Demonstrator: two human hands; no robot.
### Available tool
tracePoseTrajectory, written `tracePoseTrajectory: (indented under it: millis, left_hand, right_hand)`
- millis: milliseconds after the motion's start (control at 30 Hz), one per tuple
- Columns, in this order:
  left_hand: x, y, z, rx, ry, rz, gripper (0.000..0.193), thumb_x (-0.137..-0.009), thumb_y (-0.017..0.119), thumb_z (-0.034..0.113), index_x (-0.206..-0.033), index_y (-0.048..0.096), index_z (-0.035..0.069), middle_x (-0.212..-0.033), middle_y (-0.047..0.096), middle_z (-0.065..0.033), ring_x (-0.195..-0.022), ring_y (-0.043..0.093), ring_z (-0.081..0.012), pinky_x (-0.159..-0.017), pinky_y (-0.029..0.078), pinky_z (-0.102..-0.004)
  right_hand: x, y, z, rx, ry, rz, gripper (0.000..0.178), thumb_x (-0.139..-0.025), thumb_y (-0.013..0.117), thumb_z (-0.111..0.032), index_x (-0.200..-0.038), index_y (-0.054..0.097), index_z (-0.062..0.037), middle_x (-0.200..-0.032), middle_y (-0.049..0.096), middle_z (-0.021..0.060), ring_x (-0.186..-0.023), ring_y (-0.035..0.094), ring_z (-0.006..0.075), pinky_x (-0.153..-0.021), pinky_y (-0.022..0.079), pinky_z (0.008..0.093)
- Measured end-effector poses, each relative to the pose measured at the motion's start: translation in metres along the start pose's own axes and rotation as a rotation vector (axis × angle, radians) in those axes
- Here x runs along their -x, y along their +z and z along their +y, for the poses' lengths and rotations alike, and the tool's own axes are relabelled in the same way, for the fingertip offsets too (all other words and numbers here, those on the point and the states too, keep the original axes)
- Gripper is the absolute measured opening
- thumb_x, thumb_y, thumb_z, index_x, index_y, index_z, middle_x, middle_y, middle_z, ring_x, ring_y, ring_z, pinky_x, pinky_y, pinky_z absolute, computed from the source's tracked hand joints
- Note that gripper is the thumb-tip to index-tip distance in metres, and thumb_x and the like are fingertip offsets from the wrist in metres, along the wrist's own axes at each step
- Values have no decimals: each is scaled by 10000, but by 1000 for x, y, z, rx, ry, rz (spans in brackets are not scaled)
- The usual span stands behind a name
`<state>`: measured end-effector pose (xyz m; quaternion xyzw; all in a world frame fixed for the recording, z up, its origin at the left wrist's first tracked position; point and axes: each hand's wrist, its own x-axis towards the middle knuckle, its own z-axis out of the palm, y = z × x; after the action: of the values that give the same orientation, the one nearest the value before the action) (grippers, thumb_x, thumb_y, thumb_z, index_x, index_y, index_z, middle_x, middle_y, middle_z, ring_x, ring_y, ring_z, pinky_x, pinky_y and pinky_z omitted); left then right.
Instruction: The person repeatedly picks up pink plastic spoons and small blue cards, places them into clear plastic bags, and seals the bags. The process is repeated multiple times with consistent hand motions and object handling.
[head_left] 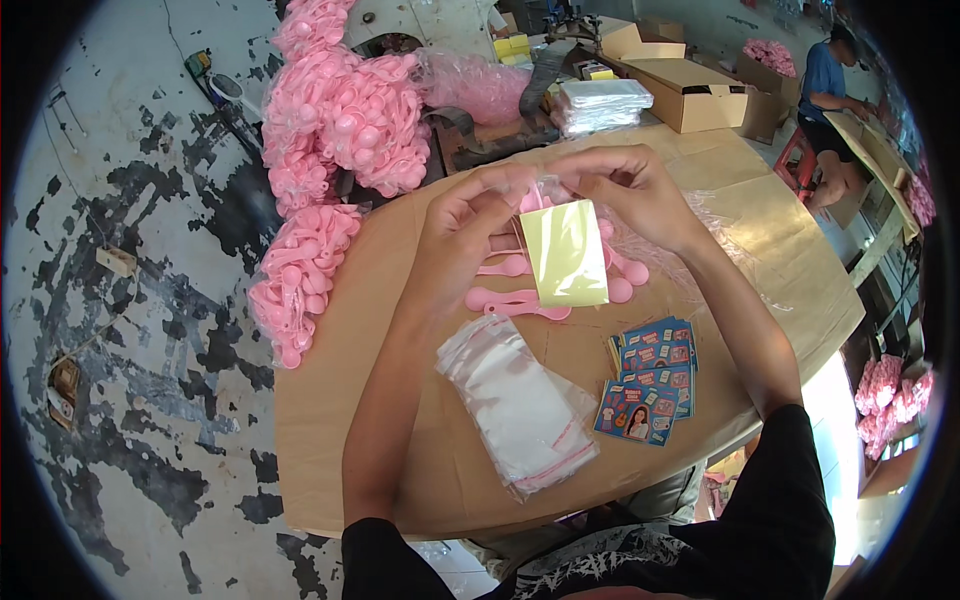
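Both hands are raised over the middle of the table, fingers pinched at the top edge of a small clear plastic bag [566,262]. A pale yellow card fills the bag's lower part, and something pink shows near its top. My left hand [468,215] grips the upper left side; my right hand [640,195] grips the upper right. Beneath them lie several pink plastic spoons [515,303], partly hidden by the bag. Closer to me rests a stack of clear plastic bags [520,405], and to its right a spread pile of blue printed cards [650,385].
Brown paper covers the table [330,440]. Bagged bundles of pink spoons [345,120] line its far left edge. Loose clear plastic [720,240] lies right of my hands. A stack of plastic packs [600,105] and cardboard boxes [700,105] stand behind. Another person [830,90] sits far right.
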<state>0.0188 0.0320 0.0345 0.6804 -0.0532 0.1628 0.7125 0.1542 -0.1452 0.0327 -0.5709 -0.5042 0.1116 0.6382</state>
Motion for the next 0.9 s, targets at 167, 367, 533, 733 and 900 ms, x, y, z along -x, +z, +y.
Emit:
tracePoseTrajectory:
  millis: [167, 367, 533, 733, 900]
  left_hand:
    - [1, -10, 2, -131, 91, -66, 168, -979, 541, 115, -1089, 626, 20, -984, 652, -46, -871, 665, -126, -720, 585, -268]
    - [5, -13, 8, -207, 105, -155, 161, -968, 495, 59, -1043, 626, 1, -987, 653, -57, -869, 664, -128, -694, 590, -270]
    - [2, -17, 7, -159, 79, -210, 154, -958, 489, 68, -996, 622, 1, -986, 652, -57, -873, 665, -130, -684, 589, -273]
    - [3, -7, 2, -185, 133, -180, 109, -942, 581, 108, -883, 575, 17, -958, 655, -34, -825, 670, -112, -657, 572, -242]
    - [2, 1, -4, -134, 105, -150, 200, -821, 716, -31, -857, 533, 42, -943, 655, -27, -845, 675, -118, -638, 569, -236]
  right_hand:
    - [1, -12, 13, 80, -216, -207, 219, -852, 560, 34, -972, 738, -9, -928, 710, 84, -874, 653, 143, -805, 516, 276]
    - [-1, -16, 11, 69, -293, -283, 198, -806, 560, 55, -893, 728, -3, -877, 666, 84, -858, 618, 170, -766, 491, 287]
    - [-4, -19, 14, 61, -349, -290, 169, -777, 572, 43, -863, 712, 5, -904, 658, 101, -867, 619, 180, -776, 492, 296]
    - [-3, -18, 11, 71, -330, -285, 165, -770, 550, 52, -840, 693, 8, -906, 657, 106, -856, 621, 183, -772, 488, 305]
    - [0, -27, -3, 399, -378, -247, 127, -771, 541, 44, -793, 663, 15, -916, 658, 104, -838, 616, 175, -771, 492, 299]
